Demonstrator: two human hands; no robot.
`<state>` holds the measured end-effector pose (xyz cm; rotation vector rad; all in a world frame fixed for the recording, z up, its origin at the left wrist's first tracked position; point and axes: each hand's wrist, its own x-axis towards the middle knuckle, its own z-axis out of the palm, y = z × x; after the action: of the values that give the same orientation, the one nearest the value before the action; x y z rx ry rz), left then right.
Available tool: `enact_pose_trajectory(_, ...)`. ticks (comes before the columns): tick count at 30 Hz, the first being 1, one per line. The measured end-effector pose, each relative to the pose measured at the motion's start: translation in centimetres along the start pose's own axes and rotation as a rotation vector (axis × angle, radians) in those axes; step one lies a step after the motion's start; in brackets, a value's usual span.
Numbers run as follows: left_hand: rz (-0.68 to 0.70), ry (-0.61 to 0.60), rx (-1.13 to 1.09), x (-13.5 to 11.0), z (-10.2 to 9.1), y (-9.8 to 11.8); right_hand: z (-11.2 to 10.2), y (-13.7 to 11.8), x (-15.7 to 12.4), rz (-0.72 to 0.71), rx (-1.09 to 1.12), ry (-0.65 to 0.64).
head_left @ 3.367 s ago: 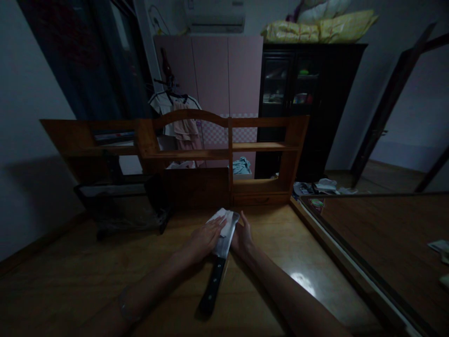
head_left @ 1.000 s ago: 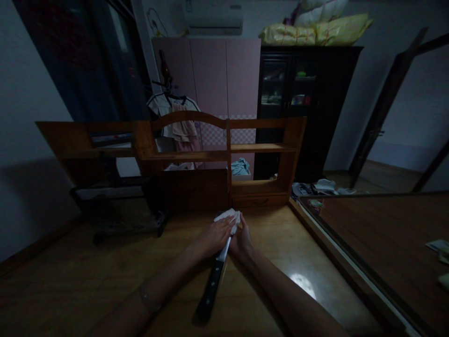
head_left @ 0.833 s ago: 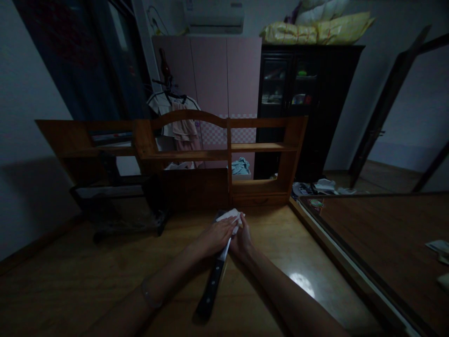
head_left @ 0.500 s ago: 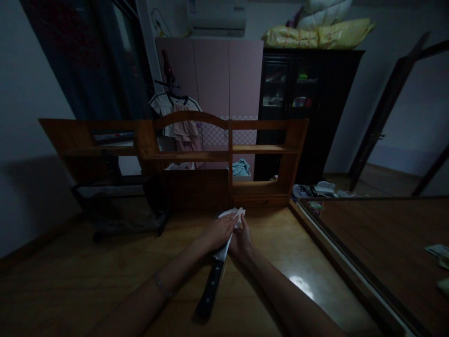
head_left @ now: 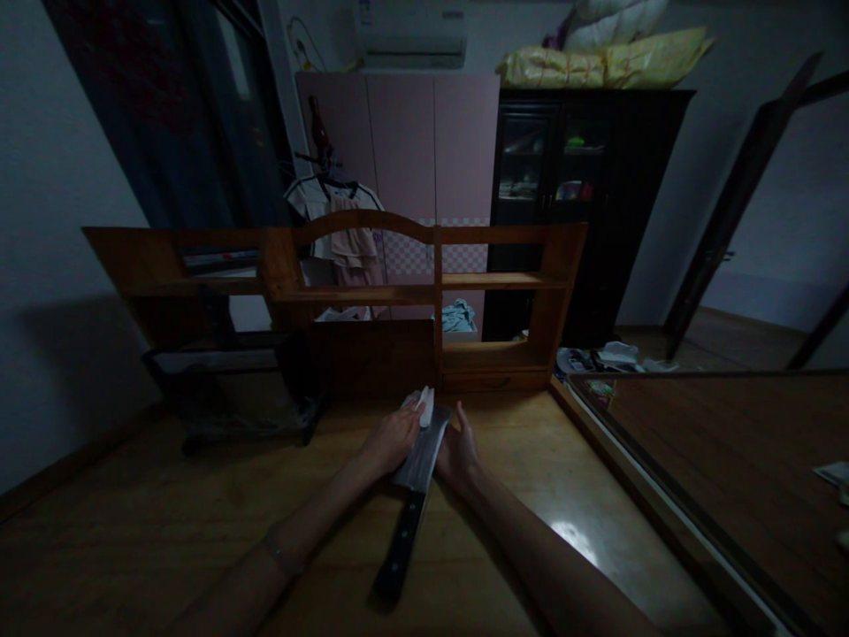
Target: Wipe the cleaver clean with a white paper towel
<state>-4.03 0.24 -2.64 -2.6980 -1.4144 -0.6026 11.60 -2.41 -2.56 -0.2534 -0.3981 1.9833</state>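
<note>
A cleaver with a broad grey blade and a black riveted handle points away from me over the wooden tabletop, its handle toward me. My left hand is closed on a folded white tissue, which rests against the left part of the blade near its far end. At the blade's right edge, my right hand holds the cleaver, with its thumb raised off the metal. The blade hides the other fingers of that hand.
A wooden shelf unit rises at the table's far edge. On the left stands a dark rack-like object. A raised ledge borders the tabletop on the right, with another brown surface beyond it.
My left hand and the tissue have slid left across the blade, uncovering more of it. My right thumb has come away from the tissue. The cleaver stays nearly in place.
</note>
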Motion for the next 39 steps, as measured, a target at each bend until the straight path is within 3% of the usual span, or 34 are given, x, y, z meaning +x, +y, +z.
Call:
enact_pose_trajectory(7, -0.028, -0.021, 0.097, -0.8, -1.0, 1.6, 0.1, -0.1, -0.1, -0.006, -0.012, -0.005)
enact_pose_trajectory(13, -0.135, -0.031, 0.206, -2.1, -2.5, 4.9, -0.4, 0.1, 0.4, -0.016, -0.026, 0.002)
enact_pose_trajectory(18, -0.033, -0.061, 0.207, -3.3, -3.0, 8.2, -0.5, -0.1, 0.3, 0.005, -0.044, 0.050)
enact_pose_trajectory(21, -0.010, -0.052, 0.133, -3.6, -3.0, 9.1, -0.6, -0.3, 0.1, 0.023, -0.089, 0.097)
enact_pose_trajectory(27, 0.041, -0.053, -0.071, -2.6, -2.2, 6.9, -0.9, -0.2, 0.4, 0.026, -0.098, 0.102)
enact_pose_trajectory(33, 0.071, -0.053, -0.070, -1.4, -0.8, 3.1, -0.1, 0.0, 0.3, -0.015, 0.022, -0.011)
enact_pose_trajectory(39, 0.002, -0.038, -0.121, -2.2, -1.6, 1.8, 0.2, 0.0, 0.0, 0.014, 0.020, -0.021)
